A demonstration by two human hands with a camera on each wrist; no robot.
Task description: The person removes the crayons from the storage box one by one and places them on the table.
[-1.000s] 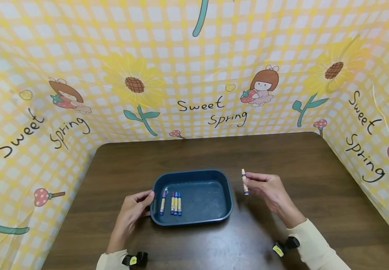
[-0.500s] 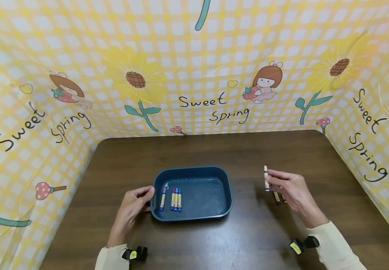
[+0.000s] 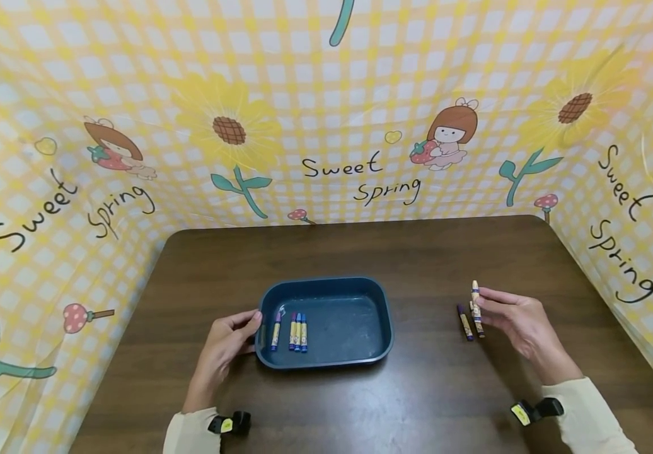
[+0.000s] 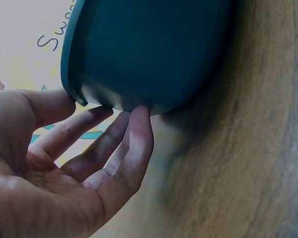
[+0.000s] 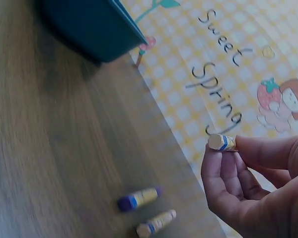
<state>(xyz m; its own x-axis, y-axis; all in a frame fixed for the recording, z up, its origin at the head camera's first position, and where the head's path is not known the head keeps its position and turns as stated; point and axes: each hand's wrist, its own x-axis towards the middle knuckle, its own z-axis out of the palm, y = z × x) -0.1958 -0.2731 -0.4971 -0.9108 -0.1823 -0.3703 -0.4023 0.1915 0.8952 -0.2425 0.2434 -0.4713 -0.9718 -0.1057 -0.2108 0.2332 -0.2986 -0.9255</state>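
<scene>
My right hand point(image 3: 522, 321) pinches a pale cream crayon point(image 3: 476, 297) between thumb and fingertips, roughly upright; its flat end faces the camera in the right wrist view. Below it on the table lie a purple crayon point(image 3: 465, 323) and a light-tipped crayon point(image 5: 156, 223), the latter partly covered by the held one in the head view. My left hand point(image 3: 229, 343) grips the left side of a dark blue tray point(image 3: 355, 362), thumb at the rim and fingers against the outer wall. Inside, a purple crayon point(image 3: 276, 331) lies apart from a close row of purple and blue crayons point(image 3: 298, 332).
The brown wooden table point(image 3: 411, 397) carries the tray near its middle and the loose crayons to the right. A yellow checked cloth point(image 3: 332, 113) with printed figures rises behind and at both sides of it.
My right hand has moved rightward from beside the tray with the cream crayon, to above the loose crayons, which have come into view. My left hand stays on the tray.
</scene>
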